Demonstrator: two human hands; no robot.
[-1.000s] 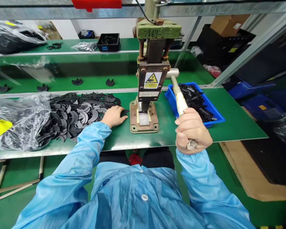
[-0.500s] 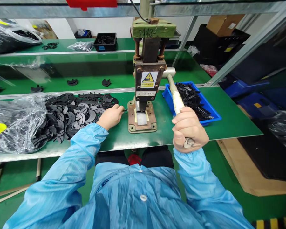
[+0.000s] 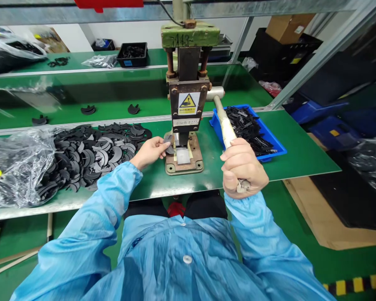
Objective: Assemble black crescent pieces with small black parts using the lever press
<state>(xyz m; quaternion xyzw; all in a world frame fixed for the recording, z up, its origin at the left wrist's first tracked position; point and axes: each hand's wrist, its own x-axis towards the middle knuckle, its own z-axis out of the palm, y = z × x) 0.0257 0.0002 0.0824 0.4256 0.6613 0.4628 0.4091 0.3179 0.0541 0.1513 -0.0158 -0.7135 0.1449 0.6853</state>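
Green workbench (image 3: 301, 151) surface extends forward from a front edge that lies close to our waist. Nearest to us, the right hand (image 3: 245, 169) is wrapped around the lower end of the lever (image 3: 226, 125), all visible fingers closed on it. Our left hand (image 3: 151, 151) pinches a dark curved part (image 3: 168, 144) between thumb and fingertips. We locate this part at the left side of the base plate (image 3: 198, 158), beside the pale insert (image 3: 183, 156); we cannot tell whether it touches the plate.

Left of the hand, we note a pile of black parts (image 3: 105, 152), partly spilling from a clear plastic bag (image 3: 21, 163). Above the base plate stands the press (image 3: 173, 100), bearing a yellow warning label (image 3: 188, 104). Right of it, we see a blue bin (image 3: 218, 128) filled with black pieces.

Beyond the bench rail, we find separate curved pieces (image 3: 133, 109) set apart in a row. Farther back, a black tray (image 3: 130, 63) rests on a green shelf (image 3: 77, 61).
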